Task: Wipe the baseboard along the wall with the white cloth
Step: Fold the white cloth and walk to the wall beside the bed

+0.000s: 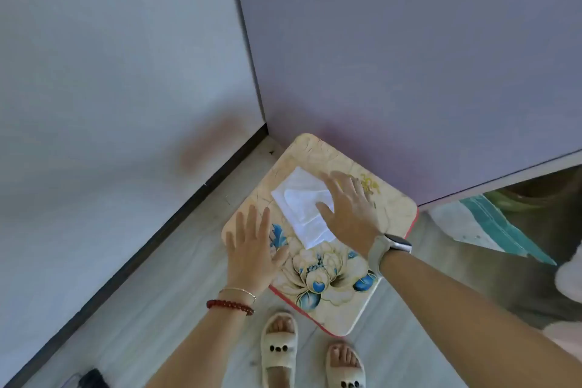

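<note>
Wiping is not yet begun: the right hand (349, 211), fingers spread, reaches the folded white cloth (304, 208) on the flower-printed table (330, 277), while the dark baseboard (176, 211) at left awaits.

The white cloth (307, 209) looks soft and crinkled; the stool (343, 309) top is glossy, the baseboard (176, 214) dark and matt.

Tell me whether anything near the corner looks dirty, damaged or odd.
A reddish smudge stains the pale wall just above the dark baseboard. Dark specks lie on the floor in the corner. Nothing looks spilled or broken.
</note>
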Available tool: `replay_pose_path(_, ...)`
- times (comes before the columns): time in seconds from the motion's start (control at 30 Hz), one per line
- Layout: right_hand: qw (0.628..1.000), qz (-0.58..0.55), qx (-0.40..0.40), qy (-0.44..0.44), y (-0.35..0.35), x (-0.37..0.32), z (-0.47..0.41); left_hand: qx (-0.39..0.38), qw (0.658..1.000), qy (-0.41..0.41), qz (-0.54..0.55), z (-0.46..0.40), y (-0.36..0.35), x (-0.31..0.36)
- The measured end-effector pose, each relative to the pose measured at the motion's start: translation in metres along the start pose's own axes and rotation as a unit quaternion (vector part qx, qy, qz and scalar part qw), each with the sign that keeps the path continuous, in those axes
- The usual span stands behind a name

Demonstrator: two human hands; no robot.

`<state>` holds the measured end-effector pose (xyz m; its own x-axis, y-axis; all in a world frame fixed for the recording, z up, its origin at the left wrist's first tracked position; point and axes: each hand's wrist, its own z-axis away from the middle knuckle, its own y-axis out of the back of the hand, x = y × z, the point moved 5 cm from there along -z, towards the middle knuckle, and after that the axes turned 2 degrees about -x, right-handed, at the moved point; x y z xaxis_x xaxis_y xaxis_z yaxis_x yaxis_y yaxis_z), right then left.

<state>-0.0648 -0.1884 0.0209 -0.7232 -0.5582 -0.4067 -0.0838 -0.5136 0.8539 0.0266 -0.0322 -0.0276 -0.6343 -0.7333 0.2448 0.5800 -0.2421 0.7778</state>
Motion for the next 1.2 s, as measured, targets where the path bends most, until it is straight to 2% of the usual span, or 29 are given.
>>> replay_pose_path(0.1,0.999,0.036,-0.015,0.016,-0.017,-0.001,-0.029,0.037,0.998,-0.029,-0.044,-0.012,-0.009,-0.01)
replay_pose_path(0.17,0.999,0.026,-0.03,-0.02,-0.021,0.005,-0.036,0.039,0.998,-0.043,-0.024,-0.011,-0.011,-0.014)
replay_pose_path(0.27,0.996,-0.047,0.005,-0.072,-0.014,0.007,-0.027,0.021,0.998,-0.055,0.014,-0.009,0.002,-0.014)
replay_pose_path(0.33,0.981,-0.164,0.025,-0.098,-0.004,0.006,-0.013,0.028,0.987,-0.052,0.148,-0.007,0.024,-0.011)
replay_pose_path(0.4,0.953,-0.272,0.007,-0.132,0.009,0.002,0.008,0.03,0.957,-0.048,0.283,0.002,0.048,-0.004)
replay_pose_path(0.43,0.936,-0.318,0.007,-0.152,0.019,0.001,0.02,0.028,0.946,-0.051,0.317,0.008,0.06,0.001)
replay_pose_path(0.5,0.894,-0.391,0.063,-0.209,0.046,0.01,0.051,0.029,0.934,-0.064,0.352,0.024,0.081,0.013)
replay_pose_path(0.53,0.861,-0.423,0.128,-0.25,0.063,0.02,0.072,0.03,0.929,-0.071,0.361,0.034,0.089,0.02)
replay_pose_path(0.57,0.836,-0.428,0.2,-0.279,0.08,0.031,0.096,0.032,0.927,-0.08,0.366,0.043,0.097,0.029)
replay_pose_path(0.6,0.831,-0.402,0.242,-0.298,0.093,0.04,0.121,0.031,0.925,-0.093,0.366,0.053,0.106,0.04)
replay_pose_path(0.63,0.851,-0.363,0.227,-0.303,0.103,0.043,0.144,0.024,0.925,-0.11,0.362,0.064,0.113,0.054)
replay_pose_path(0.7,0.929,-0.231,0.042,-0.287,0.103,0.041,0.179,-0.016,0.928,-0.173,0.329,0.088,0.124,0.092)
replay_pose_path(0.73,0.942,-0.174,-0.04,-0.283,0.098,0.044,0.198,-0.044,0.928,-0.211,0.304,0.101,0.124,0.115)
replay_pose_path(0.77,0.947,-0.142,-0.07,-0.278,0.102,0.049,0.218,-0.073,0.923,-0.254,0.279,0.116,0.123,0.139)
replay_pose_path(0.83,0.944,-0.159,-0.037,-0.287,0.125,0.061,0.26,-0.126,0.91,-0.326,0.223,0.148,0.111,0.185)
replay_pose_path(0.93,0.93,-0.216,0.024,-0.298,0.159,0.081,0.334,-0.191,0.889,-0.39,0.146,0.202,0.077,0.246)
replay_pose_path(1.03,0.907,-0.273,0.068,-0.314,0.181,0.104,0.421,-0.267,0.838,-0.469,0.081,0.272,0.031,0.301)
replay_pose_path(1.13,0.862,-0.34,0.143,-0.348,0.197,0.131,0.524,-0.328,0.784,-0.526,0.007,0.358,-0.022,0.35)
replay_pose_path(1.2,0.828,-0.368,0.197,-0.374,0.201,0.15,0.6,-0.324,0.766,-0.556,0.002,0.417,-0.053,0.383)
